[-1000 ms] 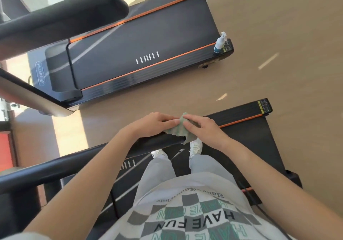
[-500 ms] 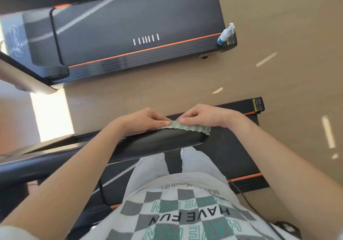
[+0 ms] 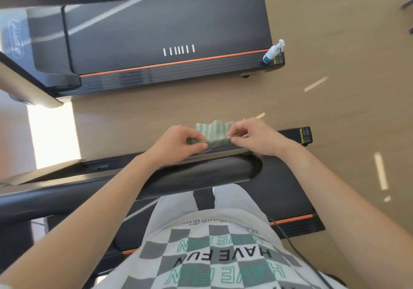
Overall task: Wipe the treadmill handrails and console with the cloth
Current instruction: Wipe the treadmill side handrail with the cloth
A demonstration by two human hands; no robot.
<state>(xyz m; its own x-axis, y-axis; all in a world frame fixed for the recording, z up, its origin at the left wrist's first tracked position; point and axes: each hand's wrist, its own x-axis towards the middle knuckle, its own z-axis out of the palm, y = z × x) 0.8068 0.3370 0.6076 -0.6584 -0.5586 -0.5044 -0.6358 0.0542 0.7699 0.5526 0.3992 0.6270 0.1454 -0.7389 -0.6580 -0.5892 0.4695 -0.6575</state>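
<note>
Head view, steeply down, close above hands point(image 3: 214, 140)

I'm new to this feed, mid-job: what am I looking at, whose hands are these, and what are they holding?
No robot here: a camera worn on a person's head looks down at their own bare hands. They stand on a treadmill; the black bar across the middle is its handrail. The left hand and right hand each pinch a green-striped cloth just beyond that bar. A second treadmill lies farther off on the wooden floor, with a spray bottle on its corner.
</note>
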